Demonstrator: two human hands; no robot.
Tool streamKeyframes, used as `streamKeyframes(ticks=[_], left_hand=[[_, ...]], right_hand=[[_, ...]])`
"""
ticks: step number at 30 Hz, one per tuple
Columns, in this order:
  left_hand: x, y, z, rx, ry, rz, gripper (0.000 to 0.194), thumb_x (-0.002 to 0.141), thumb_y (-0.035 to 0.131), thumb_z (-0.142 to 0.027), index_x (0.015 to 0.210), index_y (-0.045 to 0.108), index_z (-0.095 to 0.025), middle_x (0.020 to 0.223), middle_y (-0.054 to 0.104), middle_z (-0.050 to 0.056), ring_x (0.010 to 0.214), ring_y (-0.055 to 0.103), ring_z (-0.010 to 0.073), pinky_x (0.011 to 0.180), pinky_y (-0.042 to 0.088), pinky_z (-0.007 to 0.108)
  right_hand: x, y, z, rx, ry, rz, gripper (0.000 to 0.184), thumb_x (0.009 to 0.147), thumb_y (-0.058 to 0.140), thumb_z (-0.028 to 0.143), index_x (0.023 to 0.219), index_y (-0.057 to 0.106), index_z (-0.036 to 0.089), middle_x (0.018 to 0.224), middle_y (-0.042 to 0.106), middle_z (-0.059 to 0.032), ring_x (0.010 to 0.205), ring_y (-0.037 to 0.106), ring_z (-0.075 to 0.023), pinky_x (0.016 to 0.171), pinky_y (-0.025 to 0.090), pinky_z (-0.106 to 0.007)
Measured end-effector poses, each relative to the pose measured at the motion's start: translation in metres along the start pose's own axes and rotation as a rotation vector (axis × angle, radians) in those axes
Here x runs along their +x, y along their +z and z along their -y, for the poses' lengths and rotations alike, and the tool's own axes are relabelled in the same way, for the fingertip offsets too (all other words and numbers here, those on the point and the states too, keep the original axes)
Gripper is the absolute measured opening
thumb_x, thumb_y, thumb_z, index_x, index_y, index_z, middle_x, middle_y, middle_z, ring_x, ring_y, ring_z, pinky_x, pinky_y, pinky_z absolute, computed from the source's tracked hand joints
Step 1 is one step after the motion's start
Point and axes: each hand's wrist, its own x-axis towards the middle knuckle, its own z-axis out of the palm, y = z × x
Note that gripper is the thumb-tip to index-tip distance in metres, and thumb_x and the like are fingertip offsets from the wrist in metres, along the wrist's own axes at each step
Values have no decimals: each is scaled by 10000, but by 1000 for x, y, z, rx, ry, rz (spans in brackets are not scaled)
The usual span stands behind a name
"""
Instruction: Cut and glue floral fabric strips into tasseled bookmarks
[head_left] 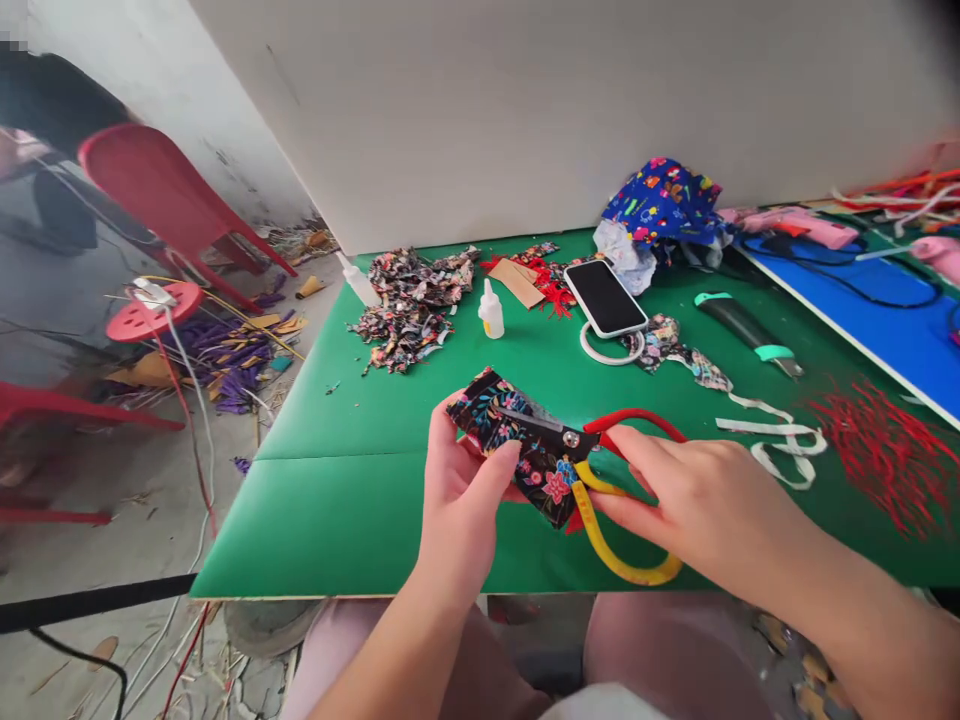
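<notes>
My left hand (466, 478) grips a piece of black floral fabric (536, 475), thumb on top and fingers beneath, above the near part of the green table. My right hand (675, 490) is closed round the handles of a pair of scissors (628, 572), one red and one yellow. Their dark blades lie across the fabric and point left. Whether the blades are cutting into it I cannot tell. A bit of red shows under the fabric's lower corner. Past my hands stand a small glue bottle (491, 312) and a heap of floral fabric scraps (409, 300).
On the green table (360, 520) lie a phone (606, 297), a box cutter (750, 330), red threads (885, 455), white ribbon (787, 445) and blue patterned cloth (664, 205). A pink glue gun (802, 228) rests by a blue board (847, 300). Red chairs (161, 190) stand left.
</notes>
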Motion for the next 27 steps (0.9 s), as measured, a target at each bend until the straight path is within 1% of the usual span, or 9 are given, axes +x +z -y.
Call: streamKeyframes(ticks=[2,5,7,10,13,16,20,24,27], left_hand=[[-4,3,8,7,-61,41,341,764,642,-211,1072,503,-261,792,592,-26,557,562,86,423,499,169],[-11,9,17,16,-124,42,385,757,645,-204,1105,491,-266,782,578,-27,572,558,89,421,496,160],[-14,13,22,25,-150,41,385,754,647,-200,1100,491,-263,789,580,-25,581,558,89,431,502,160],[-17,16,27,47,-164,72,377,764,643,-200,1101,490,-272,830,594,-18,615,570,97,439,509,162],[-17,17,30,50,-170,78,372,765,643,-194,1096,490,-272,839,600,-16,614,576,98,431,512,162],[-15,19,32,47,-173,79,369,760,647,-187,1086,493,-266,820,601,-22,573,573,85,417,512,159],[-13,20,35,48,-174,98,370,767,641,-189,1092,487,-275,826,604,-25,584,587,90,427,525,168],[-13,19,35,46,-169,98,335,763,643,-187,1051,488,-261,808,598,-29,561,577,79,407,497,142],[-13,20,33,56,-173,90,351,749,653,-194,1048,482,-256,799,596,-30,540,568,76,388,478,135]], right_hand=[[-15,0,1,30,47,53,439,929,245,498,893,532,167,496,535,45,394,551,-136,390,298,-256],[-34,-1,2,79,118,120,399,921,283,504,892,521,185,512,543,52,406,556,-135,392,297,-261],[-44,-2,2,92,152,154,390,911,308,520,890,517,191,504,543,57,411,564,-142,393,293,-267],[-54,-4,1,90,178,179,409,906,308,533,892,522,185,503,560,51,413,578,-155,392,288,-277],[-58,-6,1,91,192,183,408,913,302,517,892,527,177,518,581,40,421,589,-161,392,284,-282],[-59,-7,0,96,200,185,409,915,299,517,877,526,178,505,569,44,415,584,-161,387,281,-282],[-59,-8,0,92,203,180,411,914,305,518,881,527,174,494,561,47,408,578,-159,382,272,-278],[-59,-8,0,97,209,202,403,920,299,508,894,523,175,497,566,46,404,578,-161,382,266,-280],[-59,-8,0,98,206,215,411,924,283,509,893,520,175,504,576,38,410,586,-166,386,268,-284]])
